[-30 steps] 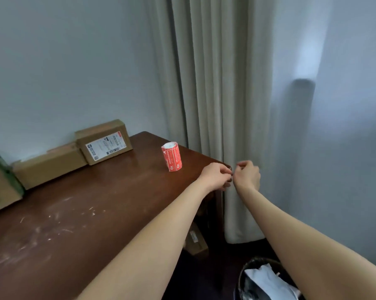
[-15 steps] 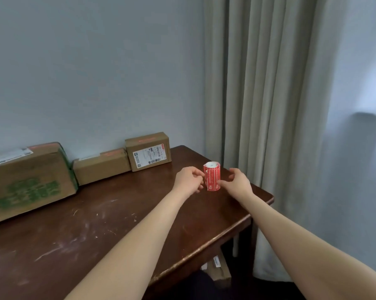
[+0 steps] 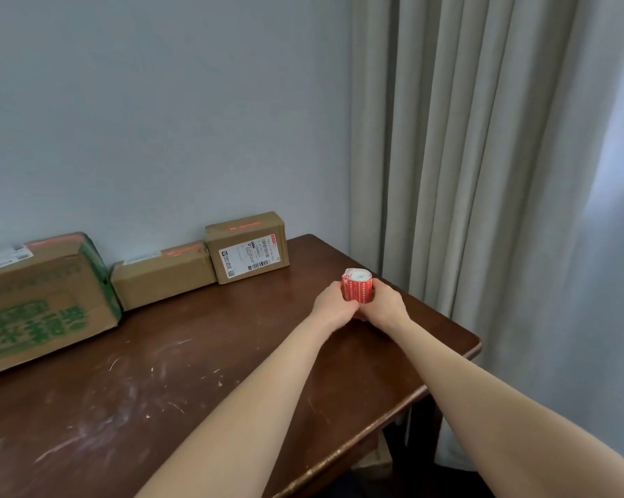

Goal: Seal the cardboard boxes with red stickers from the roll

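The left grip (image 3: pixel 333 306) and right grip (image 3: pixel 388 304), just short of it half a second before, had closed round the upright red sticker roll (image 3: pixel 357 290) near the desk (image 3: pixel 195 372) corner, so peeling the next sticker could probably begin.

We have one camera, worn on the head. We look forward and down over the bench (image 3: pixel 195 372) from its near edge toward its far right corner, with the wall (image 3: pixel 159 120) and curtain (image 3: pixel 482 156) behind. The left hand (image 3: pixel 333 305) and right hand (image 3: pixel 385 305) meet at the roll (image 3: pixel 357 291) in the middle of our view.
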`<action>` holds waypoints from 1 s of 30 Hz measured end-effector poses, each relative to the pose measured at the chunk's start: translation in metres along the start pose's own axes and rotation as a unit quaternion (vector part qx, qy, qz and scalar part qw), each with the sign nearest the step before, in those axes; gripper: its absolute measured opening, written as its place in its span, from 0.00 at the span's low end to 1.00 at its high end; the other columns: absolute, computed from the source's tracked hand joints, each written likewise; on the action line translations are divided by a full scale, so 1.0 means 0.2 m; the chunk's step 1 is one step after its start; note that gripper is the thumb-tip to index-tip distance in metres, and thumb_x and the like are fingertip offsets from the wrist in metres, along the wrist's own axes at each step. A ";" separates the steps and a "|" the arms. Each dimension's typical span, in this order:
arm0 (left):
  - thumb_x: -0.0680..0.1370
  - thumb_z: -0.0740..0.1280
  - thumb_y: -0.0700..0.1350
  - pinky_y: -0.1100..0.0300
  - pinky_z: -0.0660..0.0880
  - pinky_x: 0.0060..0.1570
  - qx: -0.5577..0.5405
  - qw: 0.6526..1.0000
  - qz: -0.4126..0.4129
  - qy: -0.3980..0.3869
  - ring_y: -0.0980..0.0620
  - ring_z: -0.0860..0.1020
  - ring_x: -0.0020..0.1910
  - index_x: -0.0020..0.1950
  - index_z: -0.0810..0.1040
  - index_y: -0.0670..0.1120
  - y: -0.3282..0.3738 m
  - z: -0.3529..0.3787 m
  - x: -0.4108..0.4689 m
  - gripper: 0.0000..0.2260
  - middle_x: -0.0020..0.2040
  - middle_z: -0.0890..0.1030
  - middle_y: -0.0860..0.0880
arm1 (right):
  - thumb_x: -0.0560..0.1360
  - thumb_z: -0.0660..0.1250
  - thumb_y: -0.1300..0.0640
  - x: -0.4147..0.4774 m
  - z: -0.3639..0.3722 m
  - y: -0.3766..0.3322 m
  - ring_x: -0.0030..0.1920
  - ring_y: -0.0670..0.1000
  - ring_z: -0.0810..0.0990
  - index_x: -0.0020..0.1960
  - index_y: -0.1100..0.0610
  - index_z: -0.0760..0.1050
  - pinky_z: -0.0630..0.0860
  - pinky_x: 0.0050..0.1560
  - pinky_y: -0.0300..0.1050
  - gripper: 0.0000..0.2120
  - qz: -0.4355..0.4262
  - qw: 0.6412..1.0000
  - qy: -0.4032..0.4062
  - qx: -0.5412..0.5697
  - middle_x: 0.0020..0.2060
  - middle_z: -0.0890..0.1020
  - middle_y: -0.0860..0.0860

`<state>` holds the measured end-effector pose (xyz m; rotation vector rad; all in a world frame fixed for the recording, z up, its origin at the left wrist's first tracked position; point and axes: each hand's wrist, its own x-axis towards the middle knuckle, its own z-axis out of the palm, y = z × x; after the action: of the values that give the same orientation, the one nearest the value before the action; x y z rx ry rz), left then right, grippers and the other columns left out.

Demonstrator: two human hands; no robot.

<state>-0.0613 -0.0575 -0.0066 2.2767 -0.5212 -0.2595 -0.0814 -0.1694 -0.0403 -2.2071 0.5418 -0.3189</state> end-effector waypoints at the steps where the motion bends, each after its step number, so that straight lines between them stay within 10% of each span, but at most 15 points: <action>1: 0.78 0.63 0.42 0.55 0.73 0.58 -0.002 1.000 -0.002 0.002 0.46 0.75 0.60 0.68 0.70 0.42 -0.01 -0.01 0.03 0.18 0.64 0.76 0.43 | 0.71 0.71 0.51 0.03 0.02 -0.01 0.49 0.53 0.81 0.59 0.55 0.75 0.78 0.51 0.48 0.18 0.003 1.000 0.000 0.007 0.51 0.83 0.53; 7: 0.78 0.63 0.40 0.57 0.68 0.64 -0.040 0.997 -0.033 0.050 0.47 0.71 0.67 0.75 0.63 0.44 -0.14 -0.10 0.23 0.25 0.70 0.72 0.44 | 0.70 0.72 0.48 0.27 0.16 -0.11 0.47 0.56 0.83 0.58 0.55 0.74 0.80 0.52 0.54 0.20 0.011 1.000 0.008 0.011 0.49 0.83 0.53; 15: 0.77 0.62 0.37 0.65 0.68 0.57 -0.016 0.984 -0.041 0.170 0.52 0.76 0.58 0.63 0.77 0.46 -0.44 -0.31 0.51 0.15 0.60 0.79 0.48 | 0.74 0.72 0.52 0.66 0.40 -0.28 0.60 0.59 0.77 0.65 0.58 0.70 0.73 0.59 0.51 0.23 0.023 0.999 0.036 0.010 0.59 0.79 0.57; 30: 0.78 0.62 0.37 0.62 0.70 0.54 0.012 0.980 -0.062 0.188 0.54 0.77 0.54 0.54 0.81 0.49 -0.64 -0.44 0.69 0.12 0.57 0.80 0.51 | 0.73 0.72 0.52 1.02 0.60 -0.38 0.62 0.59 0.76 0.66 0.58 0.70 0.73 0.59 0.50 0.24 0.021 1.000 0.012 0.000 0.61 0.78 0.57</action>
<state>0.1296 0.0172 -0.0443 2.3102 -0.1867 0.1190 0.1668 -0.1443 -0.0480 -2.1909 0.6010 -0.3221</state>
